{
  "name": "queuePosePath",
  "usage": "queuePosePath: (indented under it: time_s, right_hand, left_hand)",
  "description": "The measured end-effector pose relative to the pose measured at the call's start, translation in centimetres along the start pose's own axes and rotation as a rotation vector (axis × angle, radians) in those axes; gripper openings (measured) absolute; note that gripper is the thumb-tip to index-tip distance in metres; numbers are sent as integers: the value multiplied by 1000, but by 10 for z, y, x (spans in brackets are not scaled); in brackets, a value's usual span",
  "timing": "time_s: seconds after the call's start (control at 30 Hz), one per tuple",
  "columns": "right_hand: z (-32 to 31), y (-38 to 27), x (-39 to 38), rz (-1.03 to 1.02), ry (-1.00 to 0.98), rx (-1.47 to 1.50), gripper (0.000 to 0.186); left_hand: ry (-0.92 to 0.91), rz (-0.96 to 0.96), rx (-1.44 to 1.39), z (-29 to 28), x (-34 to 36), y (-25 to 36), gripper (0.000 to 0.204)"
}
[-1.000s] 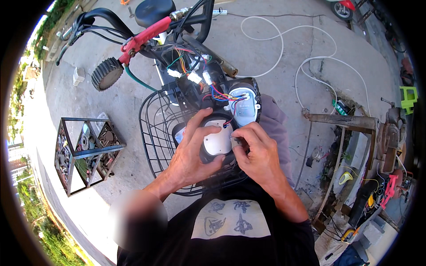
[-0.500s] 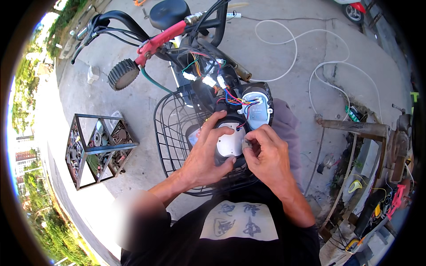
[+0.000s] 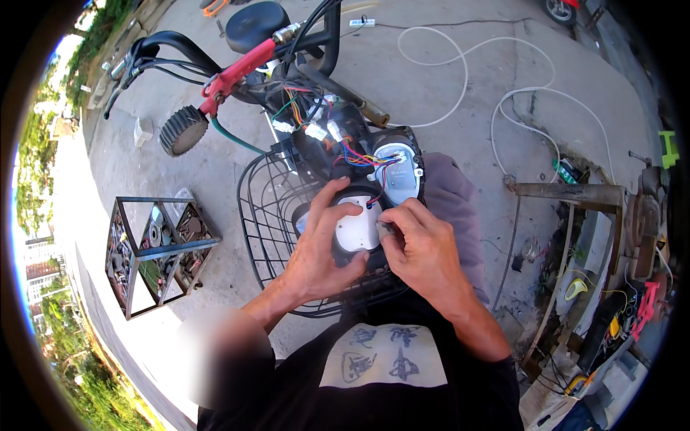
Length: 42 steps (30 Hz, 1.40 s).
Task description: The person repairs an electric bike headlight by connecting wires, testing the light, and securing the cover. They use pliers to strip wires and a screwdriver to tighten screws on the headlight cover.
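A round housing with a white back and black rim sits over the wire basket, perhaps a headlamp. My left hand is closed round its left side, thumb on the lower rim and fingers along the top. At its right edge, my right hand pinches a small grey piece, mostly hidden by the fingers. Just beyond lies a display unit with a pale plastic back. Coloured wires run from it to white connectors, and a thin red and dark lead reaches the housing.
The black wire basket is beneath my hands, with red-stemmed handlebars beyond. A metal rack of parts stands left. On the right are a cluttered workbench and a looped white hose on the concrete.
The whole view has shifted slightly, so the scene sits a little further left. Both hands keep their grip at the housing, with no other clear movement.
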State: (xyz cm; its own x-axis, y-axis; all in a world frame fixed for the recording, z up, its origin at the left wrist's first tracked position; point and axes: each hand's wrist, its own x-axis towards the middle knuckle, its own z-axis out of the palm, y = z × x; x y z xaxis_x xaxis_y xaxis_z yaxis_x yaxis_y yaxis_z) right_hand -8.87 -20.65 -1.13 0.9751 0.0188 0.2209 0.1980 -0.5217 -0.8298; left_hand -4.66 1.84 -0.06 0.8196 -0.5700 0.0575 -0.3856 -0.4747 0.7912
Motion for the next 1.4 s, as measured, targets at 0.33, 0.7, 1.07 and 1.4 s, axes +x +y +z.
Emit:
queuePosePath:
  time_s: [0.33, 0.7, 1.07, 1.4]
  right_hand:
    - [-2, 11, -7, 17, 40, 89, 21]
    - [-30, 11, -35, 92, 111, 154, 23]
    - [-108, 74, -150, 308, 520, -127, 23]
    - [-265, 96, -392, 612, 1201, -882, 27]
  left_hand:
    - [11, -16, -2, 2, 1, 0, 76]
    - [21, -15, 11, 4, -1, -4, 75]
    - [-12, 21, -40, 8, 10, -9, 73]
    - [71, 71, 84, 4, -26, 8, 73]
